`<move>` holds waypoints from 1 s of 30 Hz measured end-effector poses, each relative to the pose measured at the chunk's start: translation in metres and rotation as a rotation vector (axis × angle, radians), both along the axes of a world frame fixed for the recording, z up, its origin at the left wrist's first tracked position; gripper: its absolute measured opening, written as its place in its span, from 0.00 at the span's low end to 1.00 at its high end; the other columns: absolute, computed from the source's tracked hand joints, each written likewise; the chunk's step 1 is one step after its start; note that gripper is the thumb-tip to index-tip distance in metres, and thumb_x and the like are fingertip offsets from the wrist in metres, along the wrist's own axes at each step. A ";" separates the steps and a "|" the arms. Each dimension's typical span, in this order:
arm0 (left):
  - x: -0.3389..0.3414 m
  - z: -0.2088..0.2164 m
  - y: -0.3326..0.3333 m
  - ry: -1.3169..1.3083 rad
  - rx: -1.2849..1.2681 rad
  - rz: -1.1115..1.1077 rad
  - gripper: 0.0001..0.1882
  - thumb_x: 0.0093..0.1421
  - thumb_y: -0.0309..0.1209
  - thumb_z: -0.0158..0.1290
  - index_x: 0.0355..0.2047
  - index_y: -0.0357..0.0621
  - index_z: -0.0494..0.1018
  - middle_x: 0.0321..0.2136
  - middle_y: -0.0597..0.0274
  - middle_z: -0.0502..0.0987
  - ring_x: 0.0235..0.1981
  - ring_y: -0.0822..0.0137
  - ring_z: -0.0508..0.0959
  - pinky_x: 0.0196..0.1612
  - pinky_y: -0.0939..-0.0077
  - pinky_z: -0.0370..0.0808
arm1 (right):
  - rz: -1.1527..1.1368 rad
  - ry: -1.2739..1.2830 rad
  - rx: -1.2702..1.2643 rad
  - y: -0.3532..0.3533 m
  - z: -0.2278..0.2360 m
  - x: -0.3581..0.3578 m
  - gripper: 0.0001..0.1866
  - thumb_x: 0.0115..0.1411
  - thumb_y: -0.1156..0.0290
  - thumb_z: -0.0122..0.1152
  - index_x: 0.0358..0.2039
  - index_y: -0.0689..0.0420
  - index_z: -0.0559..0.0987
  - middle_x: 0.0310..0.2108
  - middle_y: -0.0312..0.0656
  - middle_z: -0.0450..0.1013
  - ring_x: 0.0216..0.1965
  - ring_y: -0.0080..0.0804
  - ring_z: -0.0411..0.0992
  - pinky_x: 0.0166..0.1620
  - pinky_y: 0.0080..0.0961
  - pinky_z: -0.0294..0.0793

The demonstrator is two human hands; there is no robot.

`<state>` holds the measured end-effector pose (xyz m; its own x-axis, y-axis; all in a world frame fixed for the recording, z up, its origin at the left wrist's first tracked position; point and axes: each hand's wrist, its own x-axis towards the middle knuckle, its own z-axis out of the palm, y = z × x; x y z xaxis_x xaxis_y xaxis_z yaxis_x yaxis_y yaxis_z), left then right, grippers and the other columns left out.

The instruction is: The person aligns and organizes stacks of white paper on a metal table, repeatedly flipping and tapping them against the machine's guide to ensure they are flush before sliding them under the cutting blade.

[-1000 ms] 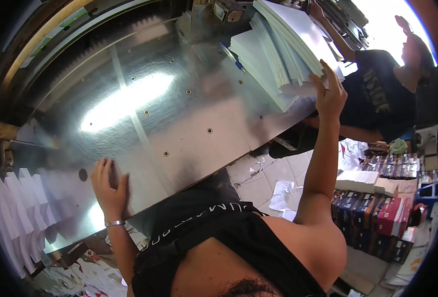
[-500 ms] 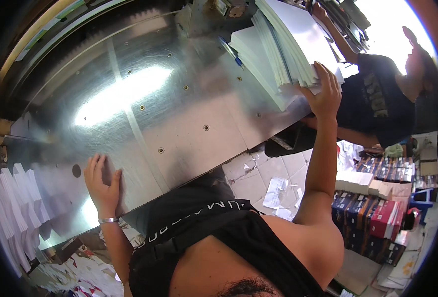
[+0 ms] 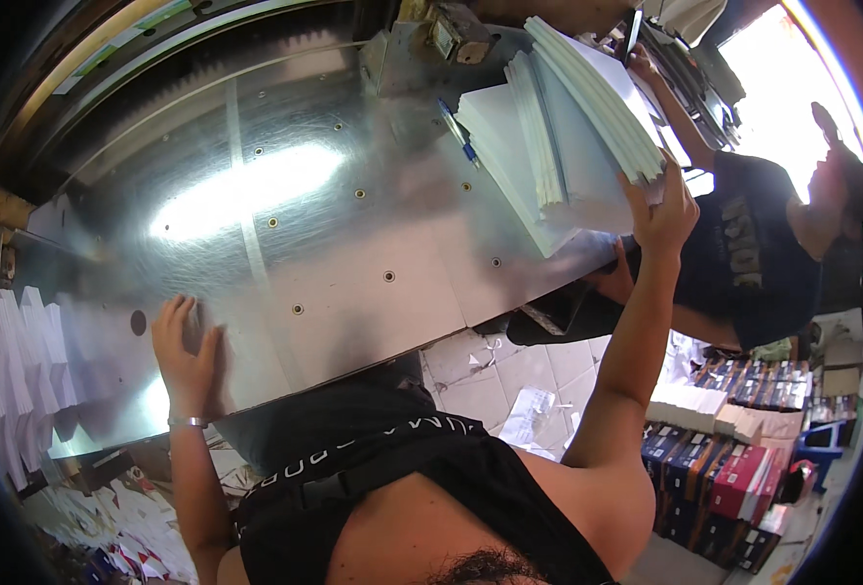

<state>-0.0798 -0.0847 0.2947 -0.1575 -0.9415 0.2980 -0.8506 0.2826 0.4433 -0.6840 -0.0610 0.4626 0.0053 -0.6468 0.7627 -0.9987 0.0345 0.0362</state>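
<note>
My right hand [image 3: 661,219] grips the near end of the top stack of white paper [image 3: 602,107] at the right of the metal table. The thumb is at the stack's left edge and the fingers wrap its right side. Beneath it lie more white stacks [image 3: 580,171], fanned out to the left, and a lower one [image 3: 499,132] rests against the table. A blue pen [image 3: 460,136] lies beside that lowest stack. At the left, my left hand [image 3: 186,356] lies flat on the bare metal table [image 3: 373,322], fingers spread, holding nothing.
Several white paper stacks [image 3: 22,361] stand on the table's left end. A metal block [image 3: 460,34] sits at the back. Close by on the right is another person [image 3: 743,244], one hand [image 3: 614,278] near the table edge. Boxes [image 3: 724,448] are piled on the floor.
The top stack has shifted rightward with my right hand, widening the gap to the stacks beneath. My left hand stays flat on the table. The whole view has moved slightly.
</note>
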 end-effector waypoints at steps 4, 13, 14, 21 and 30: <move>-0.063 0.033 -0.037 0.221 0.097 -0.229 0.28 0.56 0.35 0.62 0.57 0.41 0.71 0.58 0.52 0.71 0.62 0.52 0.68 0.65 0.59 0.63 | 0.015 0.102 0.009 -0.007 0.003 0.000 0.29 0.45 0.49 0.73 0.44 0.53 0.78 0.34 0.40 0.79 0.35 0.40 0.80 0.37 0.34 0.78; -0.331 0.135 -0.092 0.912 1.145 -0.738 0.50 0.57 0.66 0.52 0.68 0.44 0.55 0.60 0.42 0.66 0.56 0.53 0.73 0.57 0.58 0.70 | 0.114 0.360 0.033 0.004 0.007 0.016 0.30 0.52 0.35 0.60 0.38 0.51 0.78 0.26 0.34 0.76 0.26 0.35 0.76 0.33 0.34 0.75; -0.348 0.142 -0.090 0.913 1.131 -0.746 0.50 0.57 0.66 0.52 0.68 0.44 0.55 0.60 0.42 0.66 0.56 0.53 0.73 0.57 0.58 0.70 | 0.133 0.380 0.034 0.013 0.006 0.022 0.30 0.53 0.37 0.61 0.38 0.53 0.78 0.26 0.33 0.76 0.25 0.34 0.76 0.33 0.33 0.74; -0.409 0.138 -0.060 1.439 1.106 -0.594 0.30 0.56 0.46 0.63 0.49 0.33 0.72 0.39 0.54 0.80 0.37 0.61 0.81 0.41 0.68 0.79 | 0.345 0.384 0.012 0.065 -0.013 0.084 0.23 0.53 0.47 0.64 0.33 0.56 0.78 0.30 0.38 0.76 0.29 0.33 0.75 0.40 0.34 0.78; -0.347 0.130 -0.064 1.391 1.101 -0.631 0.18 0.61 0.28 0.57 0.47 0.26 0.73 0.40 0.50 0.79 0.38 0.62 0.81 0.45 0.68 0.79 | 0.467 -0.034 0.076 0.074 -0.019 0.142 0.36 0.43 0.41 0.70 0.43 0.57 0.80 0.42 0.42 0.76 0.41 0.42 0.74 0.51 0.43 0.71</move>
<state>-0.4265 -0.1486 0.4249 -0.7209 -0.6833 -0.1162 0.3285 -0.4844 0.8109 -0.5415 0.0130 0.4434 0.2844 -0.6349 0.7183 -0.9075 -0.4198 -0.0117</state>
